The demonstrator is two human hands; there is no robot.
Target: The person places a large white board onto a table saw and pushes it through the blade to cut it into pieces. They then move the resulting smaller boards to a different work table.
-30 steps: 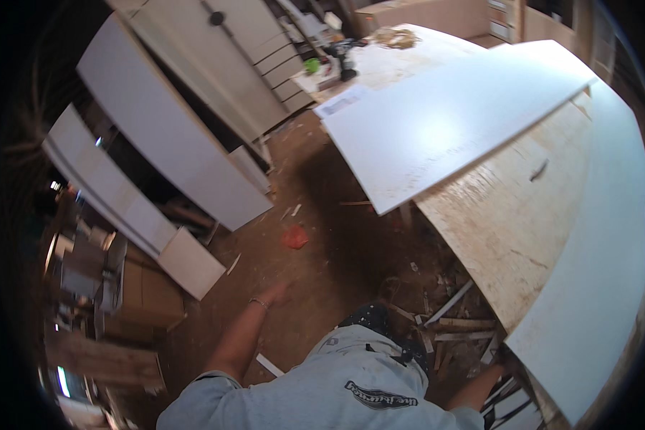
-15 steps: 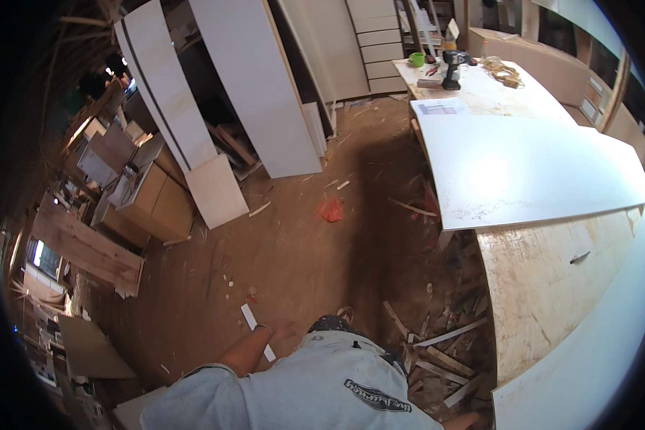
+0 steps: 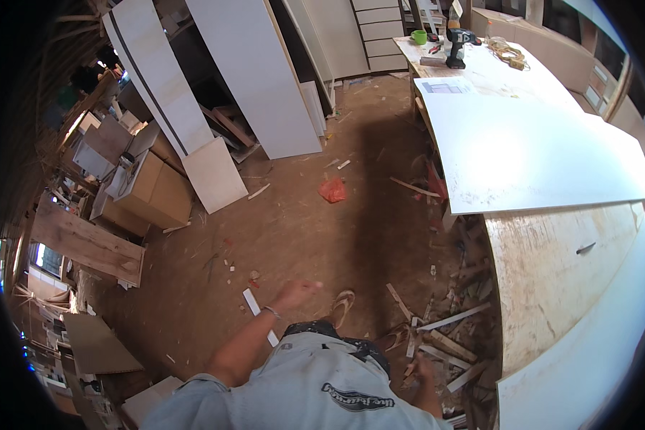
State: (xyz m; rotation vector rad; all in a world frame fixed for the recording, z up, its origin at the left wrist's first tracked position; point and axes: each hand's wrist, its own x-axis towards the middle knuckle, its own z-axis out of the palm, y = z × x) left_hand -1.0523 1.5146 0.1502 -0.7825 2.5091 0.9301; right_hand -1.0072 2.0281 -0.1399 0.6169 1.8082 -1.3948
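Note:
My left hand [image 3: 295, 292] swings out in front of my hip over the brown dirt floor, blurred, with a bracelet at the wrist and nothing in it. It hangs just above a short white wood strip [image 3: 259, 315] lying on the floor. A sandal [image 3: 342, 307] shows on my foot just right of it. My right hand [image 3: 423, 370] hangs low at my side, partly hidden by my grey shirt, close to a heap of wood offcuts [image 3: 448, 333]. Whether its fingers are closed is unclear.
A large white panel [image 3: 523, 143] lies on a long plywood workbench [image 3: 552, 272] on the right, with a drill [image 3: 457, 44] and a green cup [image 3: 418, 36] at its far end. Tall white boards [image 3: 254, 79] lean at the back. Cardboard boxes [image 3: 154, 190] stand left. A red scrap [image 3: 332, 190] lies mid-floor.
The view has turned so the workbench now runs along the right. My left arm has swung forward and up from beside my hip; my right hand has come into view by the offcuts.

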